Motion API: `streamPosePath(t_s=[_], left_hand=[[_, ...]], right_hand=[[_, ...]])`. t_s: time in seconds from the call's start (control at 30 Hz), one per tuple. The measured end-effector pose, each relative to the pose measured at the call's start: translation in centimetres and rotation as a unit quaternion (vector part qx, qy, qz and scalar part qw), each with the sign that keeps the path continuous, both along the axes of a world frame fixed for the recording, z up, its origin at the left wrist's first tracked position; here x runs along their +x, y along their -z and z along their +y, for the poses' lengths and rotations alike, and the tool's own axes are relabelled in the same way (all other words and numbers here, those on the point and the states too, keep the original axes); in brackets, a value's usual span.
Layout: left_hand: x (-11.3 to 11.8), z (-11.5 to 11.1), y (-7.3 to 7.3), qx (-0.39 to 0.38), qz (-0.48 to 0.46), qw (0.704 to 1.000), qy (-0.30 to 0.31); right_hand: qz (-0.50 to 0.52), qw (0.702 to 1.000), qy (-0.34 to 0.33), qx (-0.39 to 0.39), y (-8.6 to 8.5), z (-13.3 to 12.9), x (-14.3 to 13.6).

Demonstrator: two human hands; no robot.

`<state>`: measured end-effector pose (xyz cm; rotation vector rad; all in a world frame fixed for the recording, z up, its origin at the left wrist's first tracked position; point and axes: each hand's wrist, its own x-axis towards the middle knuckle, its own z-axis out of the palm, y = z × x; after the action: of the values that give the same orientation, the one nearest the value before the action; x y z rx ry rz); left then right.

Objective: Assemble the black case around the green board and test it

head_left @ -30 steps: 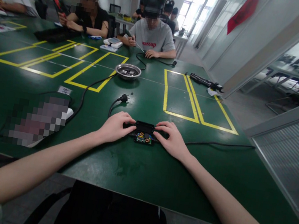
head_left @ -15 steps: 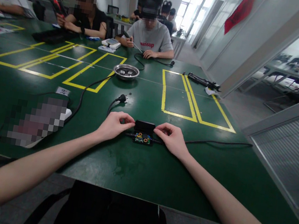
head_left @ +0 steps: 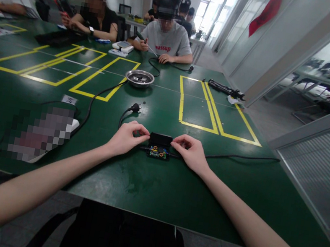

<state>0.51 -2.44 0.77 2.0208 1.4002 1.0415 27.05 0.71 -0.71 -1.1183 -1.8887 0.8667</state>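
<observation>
A black rectangular cover (head_left: 160,140) is pinched at its left end by my left hand (head_left: 127,137) and at its right end by my right hand (head_left: 190,151). Just in front of it lies a small black case with a circuit board (head_left: 158,152) in it, on which two orange ring-shaped parts show. Black cable leaves the case on both sides and passes by my hands. Behind my left hand, a black power plug (head_left: 135,108) lies on the green table (head_left: 128,185). Whether cover and case touch is hard to make out.
A metal bowl (head_left: 139,78) with small metal parts stands farther back. At the left lies a blurred-out object beside a label (head_left: 69,100). A black folded stand (head_left: 225,89) is at the back right. Several people sit beyond, one (head_left: 167,38) directly opposite holding a thin tool.
Both hands hold the cover much as before. The view has shifted very slightly. At the back left, a person's hand and the red and black object have moved a little.
</observation>
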Motion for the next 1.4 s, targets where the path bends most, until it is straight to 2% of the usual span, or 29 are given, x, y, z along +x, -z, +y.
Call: streamPosePath(t_s=[0.37, 0.63, 0.83, 1.07, 1.4], left_hand=[[0.0, -0.1, -0.2, -0.018, -0.025, 0.999, 0.008], [-0.1, -0.4, -0.3, -0.021, -0.023, 0.999, 0.019], [-0.2, -0.4, -0.5, -0.033, -0.011, 0.999, 0.034], [-0.4, -0.4, -0.4, -0.021, 0.023, 0.995, 0.097], [-0.5, -0.6, -0.3, 0.000, 0.064, 0.991, 0.114]], right_hand=[[0.019, 1.000, -0.003, -0.022, -0.2, -0.3, -0.1], [0.039, 0.998, -0.036, -0.022, -0.6, -0.3, 0.1], [0.026, 0.998, -0.051, -0.028, -0.9, -0.5, 0.4], [-0.019, 0.995, -0.096, -0.006, -1.2, -0.9, 0.5], [-0.058, 0.991, -0.114, 0.033, -0.8, -1.0, 0.6]])
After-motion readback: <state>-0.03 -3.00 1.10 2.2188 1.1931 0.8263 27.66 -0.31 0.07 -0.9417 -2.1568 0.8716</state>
